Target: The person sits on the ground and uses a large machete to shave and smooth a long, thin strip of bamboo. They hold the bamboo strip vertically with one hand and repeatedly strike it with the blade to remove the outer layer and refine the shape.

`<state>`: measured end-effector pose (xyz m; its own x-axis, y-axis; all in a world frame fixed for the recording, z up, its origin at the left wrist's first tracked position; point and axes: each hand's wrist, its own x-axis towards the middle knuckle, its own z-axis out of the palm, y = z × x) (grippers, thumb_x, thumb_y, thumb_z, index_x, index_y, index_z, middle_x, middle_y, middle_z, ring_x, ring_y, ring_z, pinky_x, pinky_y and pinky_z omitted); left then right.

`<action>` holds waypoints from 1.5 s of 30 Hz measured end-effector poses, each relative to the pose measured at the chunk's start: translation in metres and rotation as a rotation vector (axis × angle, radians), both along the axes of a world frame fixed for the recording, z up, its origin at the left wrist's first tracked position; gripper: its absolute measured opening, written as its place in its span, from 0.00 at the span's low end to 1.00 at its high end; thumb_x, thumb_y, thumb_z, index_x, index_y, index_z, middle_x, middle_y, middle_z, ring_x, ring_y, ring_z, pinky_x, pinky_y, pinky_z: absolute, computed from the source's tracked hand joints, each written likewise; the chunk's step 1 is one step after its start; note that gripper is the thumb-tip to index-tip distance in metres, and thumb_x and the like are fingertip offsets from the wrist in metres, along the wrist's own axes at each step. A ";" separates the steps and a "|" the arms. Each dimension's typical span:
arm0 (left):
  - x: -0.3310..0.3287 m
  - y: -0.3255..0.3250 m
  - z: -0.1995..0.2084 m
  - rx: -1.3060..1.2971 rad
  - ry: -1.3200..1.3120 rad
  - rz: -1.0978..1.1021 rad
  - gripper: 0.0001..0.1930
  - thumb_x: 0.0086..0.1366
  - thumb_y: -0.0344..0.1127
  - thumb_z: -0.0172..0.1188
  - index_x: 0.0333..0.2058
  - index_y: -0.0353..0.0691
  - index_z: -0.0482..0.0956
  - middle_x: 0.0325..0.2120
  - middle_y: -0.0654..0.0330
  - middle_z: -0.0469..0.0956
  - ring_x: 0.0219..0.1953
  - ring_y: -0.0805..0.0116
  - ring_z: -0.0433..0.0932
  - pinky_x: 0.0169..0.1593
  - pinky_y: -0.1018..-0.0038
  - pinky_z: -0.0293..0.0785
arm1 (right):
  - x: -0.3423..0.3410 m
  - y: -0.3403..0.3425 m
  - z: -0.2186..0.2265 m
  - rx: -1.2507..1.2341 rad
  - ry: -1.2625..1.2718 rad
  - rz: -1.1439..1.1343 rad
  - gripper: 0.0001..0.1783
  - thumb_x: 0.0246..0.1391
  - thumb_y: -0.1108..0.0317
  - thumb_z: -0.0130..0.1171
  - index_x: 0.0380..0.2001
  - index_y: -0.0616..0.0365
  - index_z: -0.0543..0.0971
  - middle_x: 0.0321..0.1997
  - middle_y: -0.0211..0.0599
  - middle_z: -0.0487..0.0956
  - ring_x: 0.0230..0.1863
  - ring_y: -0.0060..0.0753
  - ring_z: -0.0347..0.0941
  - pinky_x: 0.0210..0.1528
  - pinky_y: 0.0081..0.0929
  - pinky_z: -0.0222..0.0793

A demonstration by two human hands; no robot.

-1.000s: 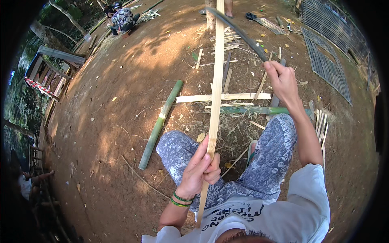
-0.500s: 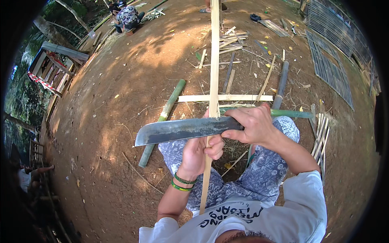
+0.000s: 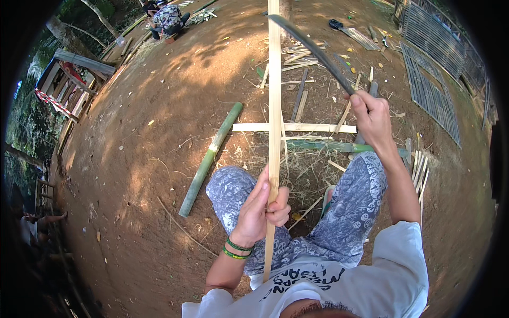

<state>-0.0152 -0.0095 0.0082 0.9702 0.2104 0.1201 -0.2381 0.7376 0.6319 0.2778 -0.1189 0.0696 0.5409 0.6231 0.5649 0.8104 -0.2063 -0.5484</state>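
Note:
A long pale bamboo strip (image 3: 274, 106) stands lengthwise before me, from my belly up past the top edge of the view. My left hand (image 3: 261, 209) is wrapped round its lower part, above my left thigh. In my right hand (image 3: 372, 117) is a machete (image 3: 318, 53), raised on the right, its dark blade slanting up and left so that its tip overlaps the strip's upper part in the view. The handle is mostly hidden in my fist. Below the hands, a green bamboo pole (image 3: 323, 146) lies across the ground in front of my knees.
Another green bamboo pole (image 3: 211, 156) lies on the left, and a pale split slat (image 3: 318, 127) rests crosswise. Cut bamboo pieces (image 3: 299, 58) are scattered ahead; thin strips (image 3: 421, 169) lie by my right knee. Woven bamboo panels (image 3: 432, 90) are at right. A person (image 3: 167, 21) crouches far left.
The machete has left the strip near my left hand and swung up and right, its blade now pointing away from me. My left hand still grips the strip, slightly lower.

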 end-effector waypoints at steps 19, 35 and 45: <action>0.017 0.008 0.010 0.061 0.159 0.012 0.18 0.81 0.45 0.32 0.62 0.49 0.59 0.20 0.71 0.50 0.16 0.81 0.46 0.20 0.81 0.45 | -0.063 0.012 -0.024 -0.130 -0.377 0.329 0.33 0.49 0.34 0.63 0.25 0.59 0.81 0.21 0.41 0.80 0.20 0.43 0.78 0.22 0.40 0.71; 0.013 0.008 -0.001 0.056 0.061 0.126 0.28 0.77 0.39 0.37 0.73 0.48 0.48 0.32 0.60 0.66 0.21 0.79 0.59 0.26 0.81 0.57 | -0.043 0.001 -0.025 0.056 -0.227 0.268 0.31 0.58 0.36 0.58 0.28 0.57 0.83 0.14 0.36 0.75 0.14 0.37 0.73 0.19 0.36 0.67; 0.017 0.001 0.006 0.061 0.086 0.063 0.34 0.74 0.44 0.38 0.75 0.52 0.38 0.29 0.66 0.59 0.20 0.81 0.55 0.23 0.82 0.52 | -0.077 0.007 -0.036 -0.110 -0.337 0.383 0.34 0.49 0.32 0.63 0.23 0.58 0.79 0.18 0.37 0.78 0.17 0.43 0.77 0.20 0.40 0.70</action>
<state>0.0022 -0.0086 0.0141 0.9626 0.2660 0.0513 -0.2256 0.6823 0.6954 0.2011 -0.1114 0.0337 0.0623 0.8063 0.5882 0.9669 0.0972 -0.2357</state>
